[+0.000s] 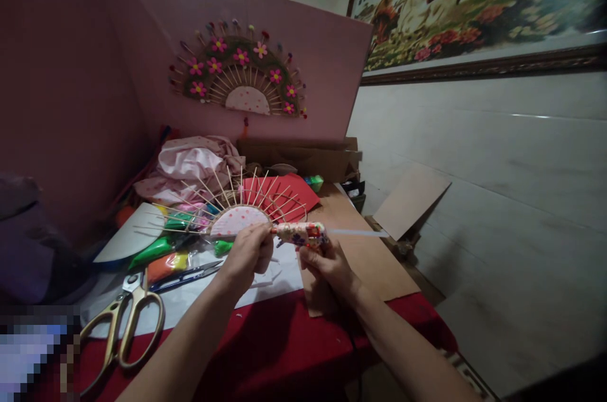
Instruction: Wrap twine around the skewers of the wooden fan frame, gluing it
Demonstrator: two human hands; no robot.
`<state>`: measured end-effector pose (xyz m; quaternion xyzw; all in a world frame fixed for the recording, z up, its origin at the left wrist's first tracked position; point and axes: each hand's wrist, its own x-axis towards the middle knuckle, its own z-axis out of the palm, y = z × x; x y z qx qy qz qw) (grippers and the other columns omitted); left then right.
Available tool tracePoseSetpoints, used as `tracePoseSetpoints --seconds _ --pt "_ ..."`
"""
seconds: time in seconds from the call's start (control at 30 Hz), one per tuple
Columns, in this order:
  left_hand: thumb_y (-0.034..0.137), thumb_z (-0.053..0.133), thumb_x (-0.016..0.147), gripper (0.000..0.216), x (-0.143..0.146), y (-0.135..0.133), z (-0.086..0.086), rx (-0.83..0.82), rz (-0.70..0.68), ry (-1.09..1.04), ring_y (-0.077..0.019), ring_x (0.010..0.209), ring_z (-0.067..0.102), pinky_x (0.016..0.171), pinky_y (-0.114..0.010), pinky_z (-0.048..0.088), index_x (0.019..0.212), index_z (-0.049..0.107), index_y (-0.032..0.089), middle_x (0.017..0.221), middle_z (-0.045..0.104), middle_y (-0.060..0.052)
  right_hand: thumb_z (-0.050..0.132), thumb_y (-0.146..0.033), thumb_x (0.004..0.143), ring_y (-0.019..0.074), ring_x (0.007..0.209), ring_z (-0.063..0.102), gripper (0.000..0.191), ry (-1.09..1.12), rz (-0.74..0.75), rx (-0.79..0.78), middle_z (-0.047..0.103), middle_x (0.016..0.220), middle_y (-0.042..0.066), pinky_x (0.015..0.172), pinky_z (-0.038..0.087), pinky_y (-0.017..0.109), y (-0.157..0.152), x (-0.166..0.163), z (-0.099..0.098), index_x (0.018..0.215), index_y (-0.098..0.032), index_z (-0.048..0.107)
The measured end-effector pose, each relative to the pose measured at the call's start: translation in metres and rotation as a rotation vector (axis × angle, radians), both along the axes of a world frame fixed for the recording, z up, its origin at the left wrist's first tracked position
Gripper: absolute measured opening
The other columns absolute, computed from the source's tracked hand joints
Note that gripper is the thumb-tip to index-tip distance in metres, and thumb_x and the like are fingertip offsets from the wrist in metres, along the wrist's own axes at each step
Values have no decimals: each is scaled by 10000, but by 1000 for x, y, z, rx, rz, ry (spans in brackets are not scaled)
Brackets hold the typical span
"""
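My right hand (329,263) is wrapped round a flower-patterned hot glue gun (303,233), its nozzle pointing left and a pale glue stick (358,232) jutting from its back. Close to the nozzle, my left hand (253,247) is closed on the lower right end of a half-made fan (239,220). The fan has a dotted half-round centre with thin wooden sticks (203,194) spreading out from it. My left fingertips partly hide the fan's corner and the nozzle tip.
Gold-handled scissors (135,320) lie at the front left. Bags of coloured clay (165,266), red paper (289,193) and crumpled pink cloth (192,162) crowd the table. Brown board (374,263) covers the right side. A finished flowered fan (246,70) hangs on the pink panel behind.
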<state>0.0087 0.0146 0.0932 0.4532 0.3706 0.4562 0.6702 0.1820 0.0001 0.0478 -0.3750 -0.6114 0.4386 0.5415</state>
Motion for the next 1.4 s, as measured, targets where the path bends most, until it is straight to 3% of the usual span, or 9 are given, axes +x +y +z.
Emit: tracePoseSetpoints --seconds 0.1,0.17,0.4,0.53,0.67,0.83,0.97,1.1,1.4 --pt "266 430 792 341 -3 4 0 -156 -72 -30 -32 328 62 330 -180 44 497 266 214 372 172 107 732 -319 627 111 552 485 204 -96 -99 178 575 619 -7 508 406 229 -4 1 -2 687 -169 607" --pt "229 418 788 305 -5 6 0 -163 -55 -54 -31 326 62 330 -175 52 513 286 208 378 170 111 720 -332 640 102 506 456 207 -67 -106 193 555 582 -12 464 382 226 -6 0 -4 675 -168 598" --pt "289 607 742 219 -1 2 -4 63 28 -208 -21 382 309 362 -154 177 654 480 134 555 496 28 537 -440 807 32 295 353 336 378 203 -184 571 528 1 289 204 162 -4 -5 6 878 -118 598" --pt "232 691 668 209 -1 4 -6 116 42 -196 -16 403 351 389 -147 216 663 521 110 566 528 16 544 -424 799 12 277 287 315 550 312 -380 567 539 -21 262 201 140 0 0 15 902 -131 594" --pt "272 640 711 219 -2 4 -4 110 47 -169 -14 357 262 362 -155 155 624 490 137 477 437 56 521 -421 813 7 286 234 300 653 401 -443 554 530 -30 258 174 127 5 5 14 880 -140 603" --pt "232 488 746 295 -2 4 -2 -33 66 -128 -28 326 114 343 -172 56 507 321 193 388 221 100 521 -422 813 3 281 231 320 673 422 -464 564 533 -21 260 165 129 6 5 13 866 -122 616" --pt "297 472 780 388 -1 4 -2 -13 109 -112 -27 320 86 338 -173 47 479 245 206 348 189 102 517 -412 812 6 268 224 318 684 426 -480 550 497 -24 260 166 136 4 6 14 810 -110 616" --pt "449 514 782 407 1 1 -3 66 65 -99 -28 308 139 327 -171 78 514 354 190 339 266 91 519 -458 806 16 254 239 364 695 464 -505 511 427 -36 275 184 148 2 7 13 762 -110 617" --pt "353 661 702 252 3 -2 -3 261 -20 -143 -15 377 268 370 -164 131 728 504 158 579 509 39 504 -489 806 21 247 227 393 615 484 -436 493 401 -37 269 155 159 0 7 10 707 -122 601"
